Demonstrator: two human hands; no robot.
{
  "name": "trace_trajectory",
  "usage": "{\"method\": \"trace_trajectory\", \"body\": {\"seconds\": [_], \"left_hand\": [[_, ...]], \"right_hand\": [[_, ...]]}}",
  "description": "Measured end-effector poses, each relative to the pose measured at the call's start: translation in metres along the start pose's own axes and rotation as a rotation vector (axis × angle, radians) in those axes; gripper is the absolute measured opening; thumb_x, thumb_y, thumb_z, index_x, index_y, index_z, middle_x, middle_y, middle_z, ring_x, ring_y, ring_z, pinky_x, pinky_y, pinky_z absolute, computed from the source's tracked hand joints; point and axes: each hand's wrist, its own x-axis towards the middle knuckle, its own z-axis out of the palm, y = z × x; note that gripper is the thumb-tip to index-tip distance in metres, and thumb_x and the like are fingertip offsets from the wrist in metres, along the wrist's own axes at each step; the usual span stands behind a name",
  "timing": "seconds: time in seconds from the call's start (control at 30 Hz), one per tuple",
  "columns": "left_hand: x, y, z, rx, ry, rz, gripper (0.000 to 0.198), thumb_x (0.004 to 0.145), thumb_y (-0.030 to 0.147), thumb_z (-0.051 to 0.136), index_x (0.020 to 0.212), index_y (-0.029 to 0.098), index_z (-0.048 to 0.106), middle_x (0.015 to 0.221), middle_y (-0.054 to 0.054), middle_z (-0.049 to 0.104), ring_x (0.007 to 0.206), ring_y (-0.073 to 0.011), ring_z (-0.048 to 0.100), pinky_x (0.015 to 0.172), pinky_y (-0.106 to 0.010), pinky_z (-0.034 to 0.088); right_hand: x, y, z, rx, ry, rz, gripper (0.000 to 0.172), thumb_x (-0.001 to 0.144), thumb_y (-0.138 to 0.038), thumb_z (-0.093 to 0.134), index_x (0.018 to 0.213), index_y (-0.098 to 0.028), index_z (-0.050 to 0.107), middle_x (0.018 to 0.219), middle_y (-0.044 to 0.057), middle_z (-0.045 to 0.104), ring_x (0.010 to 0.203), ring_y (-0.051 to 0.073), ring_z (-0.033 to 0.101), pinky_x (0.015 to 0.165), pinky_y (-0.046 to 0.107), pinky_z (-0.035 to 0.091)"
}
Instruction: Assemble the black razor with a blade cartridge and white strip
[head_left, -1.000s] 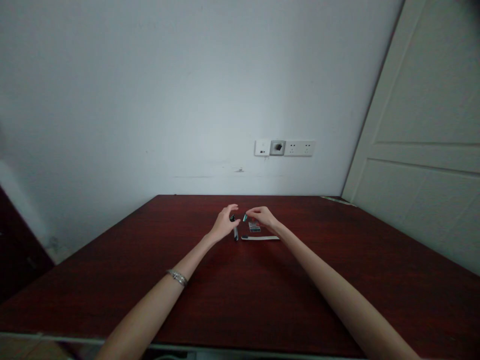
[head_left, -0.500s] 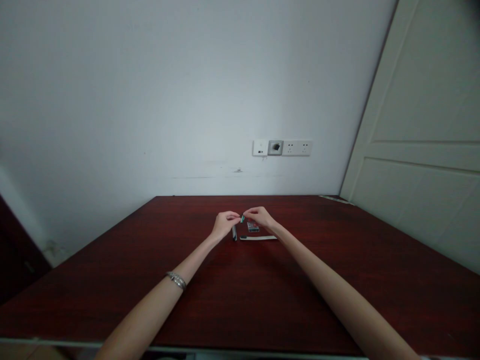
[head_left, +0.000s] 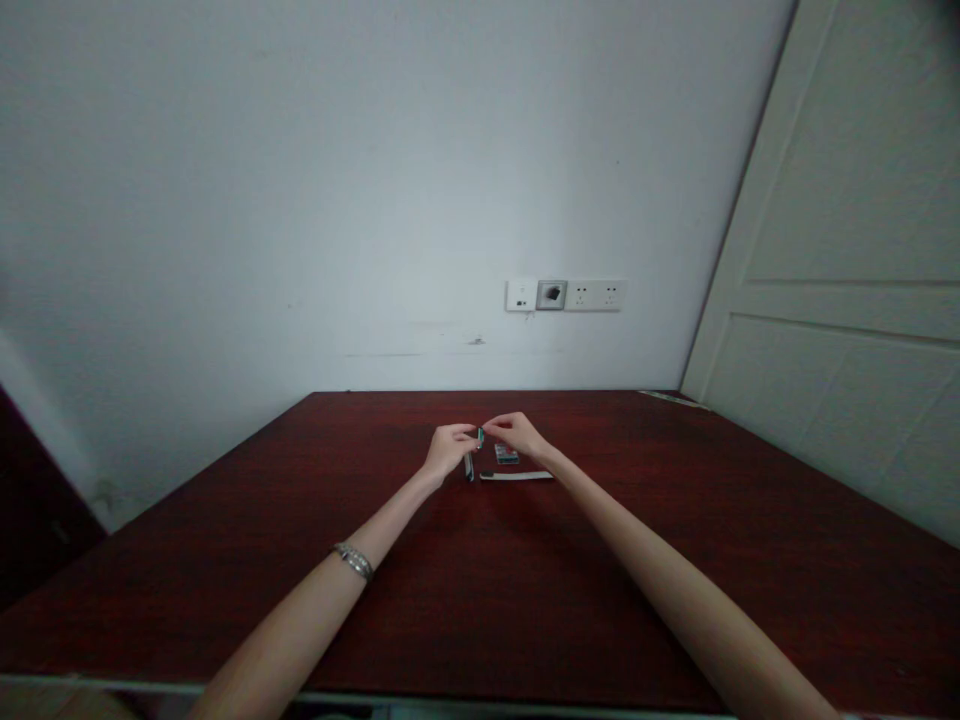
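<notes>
Between the fingertips of both hands, above the table's middle, is a small teal-and-dark flat piece [head_left: 480, 437], too small to name. My left hand [head_left: 447, 450] pinches it from the left, thumb and fingers closed. From the right, my right hand [head_left: 519, 433] meets it with its fingertips pinched together. Below the left hand lies a narrow dark-and-pale stick-like item [head_left: 469, 468], its upper part hidden by the hand. A long pale strip with a dark end [head_left: 517, 476] lies crosswise nearer to me. Close under the right hand sits a small flat clear-and-grey pack [head_left: 506, 454] with some red.
The dark red wooden table [head_left: 465, 600] reaches to a white wall with a row of sockets [head_left: 566, 295]. A pale panelled door [head_left: 847, 300] borders the right side. A thin pale strip [head_left: 673, 399] lies at the far right edge.
The teal piece has shifted slightly left and stands more upright between the fingertips. Both hands stay nearly in place, the right fingertips a little further left.
</notes>
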Motion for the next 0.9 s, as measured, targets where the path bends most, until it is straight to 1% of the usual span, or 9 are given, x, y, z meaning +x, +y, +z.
{"method": "trace_trajectory", "body": {"seconds": [0.07,0.13,0.23,0.37,0.53,0.73,0.9], "left_hand": [[0.000,0.001,-0.001,-0.106,0.036,-0.053,0.034,0.055,0.012,0.072,0.088,0.008,0.066,0.065,-0.007,0.067,0.060,-0.0155,0.062,0.062,-0.027,0.048],[-0.001,0.005,-0.002,-0.226,0.053,-0.110,0.027,0.056,0.015,0.072,0.082,0.008,0.067,0.068,-0.008,0.067,0.061,-0.0144,0.061,0.063,-0.027,0.048],[-0.003,0.011,-0.004,-0.324,0.077,-0.146,0.020,0.057,0.017,0.071,0.074,0.009,0.068,0.071,-0.009,0.067,0.064,-0.0143,0.061,0.063,-0.026,0.048],[-0.006,0.016,-0.004,-0.368,0.077,-0.141,0.016,0.057,0.017,0.071,0.071,0.010,0.068,0.070,-0.008,0.066,0.065,-0.0142,0.061,0.063,-0.026,0.047],[-0.007,0.016,0.000,-0.461,0.080,-0.133,0.014,0.056,0.016,0.071,0.068,0.010,0.067,0.070,-0.007,0.066,0.064,-0.0132,0.061,0.068,-0.027,0.047],[-0.009,0.016,0.006,-0.570,0.083,-0.145,0.013,0.053,0.013,0.072,0.063,0.009,0.066,0.069,-0.006,0.066,0.064,-0.0122,0.060,0.070,-0.025,0.047],[-0.010,0.018,0.007,-0.580,0.064,-0.133,0.013,0.053,0.013,0.073,0.062,0.009,0.065,0.068,-0.007,0.067,0.064,-0.0125,0.061,0.072,-0.026,0.047]], "right_hand": [[0.000,-0.001,0.000,-0.087,0.099,-0.056,0.024,0.073,-0.029,0.053,0.077,-0.012,0.069,0.064,0.003,0.065,0.056,0.011,0.054,0.051,0.020,0.041],[-0.002,-0.003,0.001,-0.172,0.182,-0.140,0.021,0.073,-0.026,0.052,0.076,-0.014,0.069,0.071,0.004,0.067,0.066,0.014,0.058,0.061,0.022,0.043],[-0.008,-0.009,0.003,-0.271,0.205,-0.248,0.019,0.075,-0.027,0.052,0.079,-0.016,0.068,0.077,0.005,0.067,0.071,0.015,0.059,0.066,0.024,0.043],[-0.018,-0.018,0.008,-0.389,0.183,-0.321,0.019,0.074,-0.032,0.057,0.084,-0.019,0.065,0.082,0.003,0.064,0.073,0.013,0.057,0.065,0.023,0.042],[-0.025,-0.025,0.010,-0.508,0.189,-0.319,0.018,0.075,-0.035,0.057,0.085,-0.022,0.063,0.086,0.002,0.061,0.077,0.013,0.056,0.065,0.022,0.039],[-0.027,-0.027,0.010,-0.565,0.221,-0.314,0.014,0.078,-0.032,0.054,0.085,-0.023,0.062,0.083,0.000,0.062,0.074,0.012,0.056,0.058,0.021,0.036],[-0.027,-0.024,0.011,-0.559,0.243,-0.342,0.016,0.079,-0.032,0.053,0.085,-0.023,0.064,0.083,0.000,0.063,0.070,0.012,0.056,0.055,0.020,0.035]]}}
